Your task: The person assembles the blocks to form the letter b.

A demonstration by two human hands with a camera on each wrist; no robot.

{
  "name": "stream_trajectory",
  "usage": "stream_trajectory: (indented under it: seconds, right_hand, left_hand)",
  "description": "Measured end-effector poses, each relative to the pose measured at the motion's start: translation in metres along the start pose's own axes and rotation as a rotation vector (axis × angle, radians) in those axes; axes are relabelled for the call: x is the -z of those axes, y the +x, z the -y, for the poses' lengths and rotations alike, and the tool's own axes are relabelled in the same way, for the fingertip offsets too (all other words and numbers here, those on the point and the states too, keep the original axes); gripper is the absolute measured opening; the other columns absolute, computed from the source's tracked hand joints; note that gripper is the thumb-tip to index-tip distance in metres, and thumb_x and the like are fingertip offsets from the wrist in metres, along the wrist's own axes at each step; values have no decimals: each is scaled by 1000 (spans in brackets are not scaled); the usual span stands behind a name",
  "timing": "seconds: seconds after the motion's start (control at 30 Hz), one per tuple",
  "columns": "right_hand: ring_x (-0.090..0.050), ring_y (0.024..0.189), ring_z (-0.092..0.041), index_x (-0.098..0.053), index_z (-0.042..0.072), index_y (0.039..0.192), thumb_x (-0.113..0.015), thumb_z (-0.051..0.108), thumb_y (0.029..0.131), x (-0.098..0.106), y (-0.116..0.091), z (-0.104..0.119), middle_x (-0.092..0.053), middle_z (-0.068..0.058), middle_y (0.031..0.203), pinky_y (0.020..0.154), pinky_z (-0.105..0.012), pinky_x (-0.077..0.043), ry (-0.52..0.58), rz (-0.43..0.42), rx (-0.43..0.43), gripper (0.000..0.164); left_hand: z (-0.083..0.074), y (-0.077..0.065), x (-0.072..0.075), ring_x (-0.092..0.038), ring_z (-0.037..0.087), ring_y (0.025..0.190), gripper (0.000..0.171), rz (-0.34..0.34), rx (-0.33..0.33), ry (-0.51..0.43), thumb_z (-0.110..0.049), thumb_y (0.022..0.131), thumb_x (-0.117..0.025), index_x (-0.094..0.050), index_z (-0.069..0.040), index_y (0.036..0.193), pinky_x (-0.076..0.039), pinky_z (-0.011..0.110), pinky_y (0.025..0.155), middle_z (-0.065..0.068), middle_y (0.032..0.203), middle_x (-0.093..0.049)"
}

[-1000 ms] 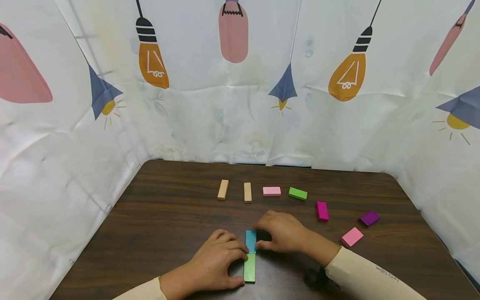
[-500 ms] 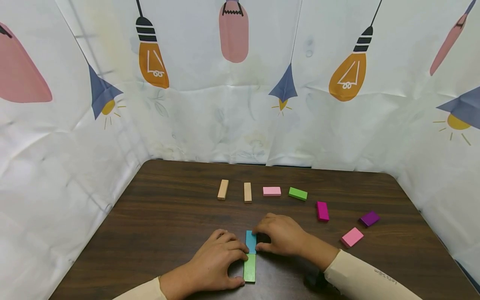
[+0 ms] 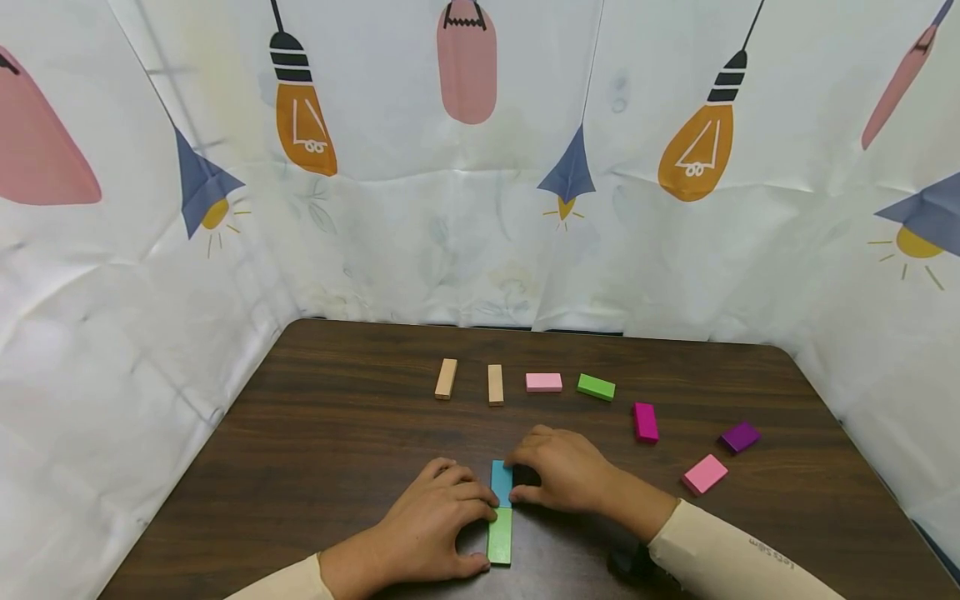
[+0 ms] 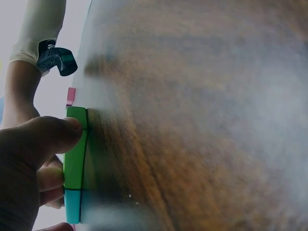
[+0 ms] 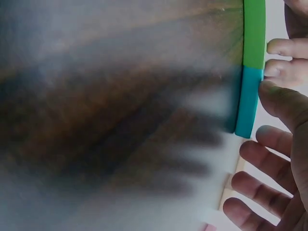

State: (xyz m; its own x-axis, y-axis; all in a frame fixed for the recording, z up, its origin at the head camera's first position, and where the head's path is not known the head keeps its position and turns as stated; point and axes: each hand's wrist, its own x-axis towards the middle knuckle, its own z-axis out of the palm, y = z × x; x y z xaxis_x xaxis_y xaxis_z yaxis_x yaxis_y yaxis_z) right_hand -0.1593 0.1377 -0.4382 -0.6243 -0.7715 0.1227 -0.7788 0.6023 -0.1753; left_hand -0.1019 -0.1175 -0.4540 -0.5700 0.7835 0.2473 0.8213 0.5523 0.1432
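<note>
Green block (image 3: 499,540) laid on table (image 3: 345,417), toward its 6 o'clock; blue block (image 3: 501,481) butted end-on at 12; green's 9 o'clock side touched by left hand (image 3: 433,525), grip wide; blue's 3 o'clock side touched by right hand (image 3: 564,468), thumb and index parted narrowly; magenta block (image 3: 645,422) seen at 2.

Head view, clock face centred on the blue block (image 3: 501,479): the desk (image 3: 360,408) offers open passage towards 10 o'clock. The left hand (image 3: 429,527) (8 o'clock) and right hand (image 3: 564,468) (3) bar close access; beige blocks (image 3: 495,385) (11, 12) and a magenta block (image 3: 645,422) (2) stand farther out.
</note>
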Motion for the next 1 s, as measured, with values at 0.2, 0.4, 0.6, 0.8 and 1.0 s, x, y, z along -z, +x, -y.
stream_trajectory:
  seconds: [0.2, 0.4, 0.6, 0.8, 1.0]
  right_hand:
    - [-61, 109, -15, -74, 17, 117, -79, 47, 88, 11, 7, -10, -70, 6, 113, 89, -36, -54, -16, -54, -38, 41]
    - [-60, 121, -22, -70, 14, 126, -79, 44, 88, 24, 22, -27, -69, 2, 122, 103, -42, -48, -28, -82, -101, 49]
    - [-55, 125, -23, -66, 14, 134, -80, 45, 87, 32, 34, -40, -67, 0, 128, 96, -43, -52, 7, -75, -158, 58]
    - [-55, 123, -22, -62, 14, 140, -79, 47, 87, 32, 46, -51, -65, 0, 132, 98, -42, -50, 53, -56, -186, 64]
    - [-50, 131, -24, -60, 14, 142, -79, 47, 87, 32, 58, -60, -62, 1, 137, 106, -46, -44, 71, -30, -216, 67]
  left_hand:
    - [-1, 0, 0, -56, 11, 113, 36, -16, 1, 5, -56, 84, -76, -76, -28, 106, -40, 45, 102, -19, 121, -66]
    - [-1, 0, 0, -56, 11, 113, 36, -18, 6, 8, -56, 82, -78, -76, -28, 106, -40, 47, 102, -19, 120, -66]
    - [-2, 0, 0, -56, 10, 113, 37, -5, 13, 16, -57, 82, -78, -76, -29, 106, -40, 53, 103, -20, 120, -65]
    - [-3, 0, 1, -55, 10, 113, 37, 9, 11, 17, -57, 83, -76, -76, -29, 107, -40, 53, 104, -19, 120, -65]
    - [-4, 0, 1, -55, 10, 112, 36, 11, 7, 14, -57, 83, -76, -76, -29, 106, -40, 53, 104, -19, 120, -65]
